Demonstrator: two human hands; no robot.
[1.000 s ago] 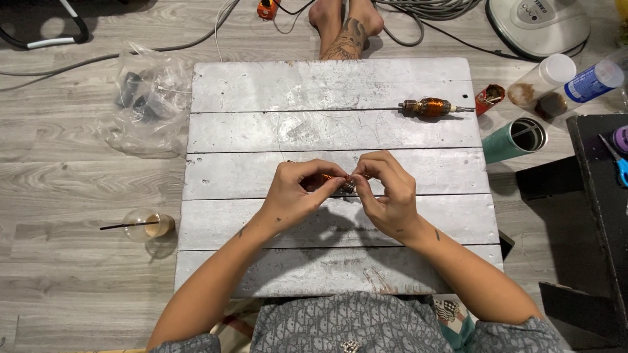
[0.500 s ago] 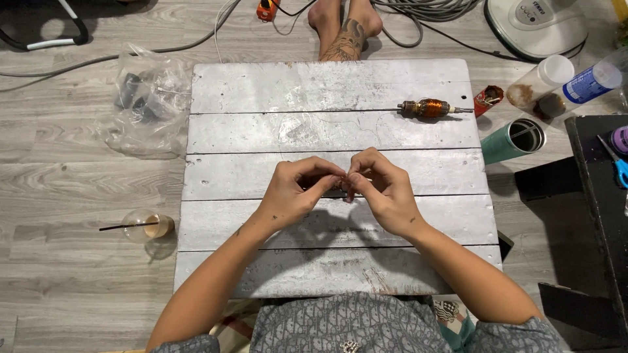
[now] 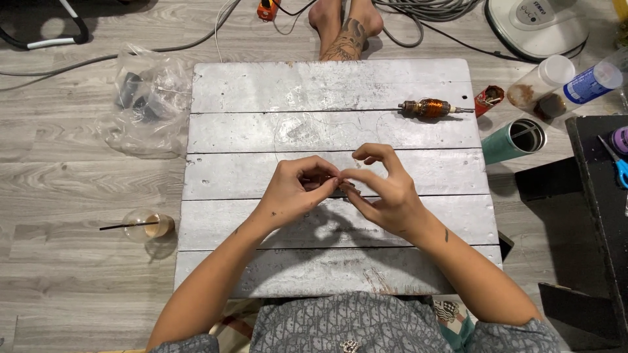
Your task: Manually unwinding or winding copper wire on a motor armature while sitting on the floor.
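Grey patterned lap at bottom edge; both forearms reach up over the bench (image 3: 405,91), a low top of white-painted planks.

Left hand (image 3: 294,193) and right hand (image 3: 386,196) meet at the middle planks, fingertips touching. Pinched between them: a small dark part (image 3: 345,185), mostly hidden, too small to identify. Left fingers closed on it, thumb against forefinger. Right thumb and forefinger also closed on it from the other side; the remaining right fingers are lifted and fanned. A fine wire (image 3: 288,131) seems to loop across the planks above the hands; faint, can't trace its ends.

Change from a second ago: little. The hands sit at the same spot and keep the same pinch. The right hand's upper fingers have lifted and spread somewhat, and the wrists have shifted slightly. Reads as ongoing fine fingerwork on the part, held just above the bench, nothing set down or picked up.

Left of the bench, on the floor: clear cup (image 3: 149,225) with brown liquid and a dark straw. Further up, a crumpled plastic bag (image 3: 140,104) holding dark items.

Far right plank: a motor armature (image 3: 428,108) with copper winding, lying on its side, well apart from the hands. Off the right edge: teal tube (image 3: 513,140), small red piece (image 3: 489,98), bottles (image 3: 569,82), blue scissors (image 3: 618,163) on a black case.

Beyond the far edge: another person's bare feet (image 3: 343,29), cables, white appliance (image 3: 536,23).
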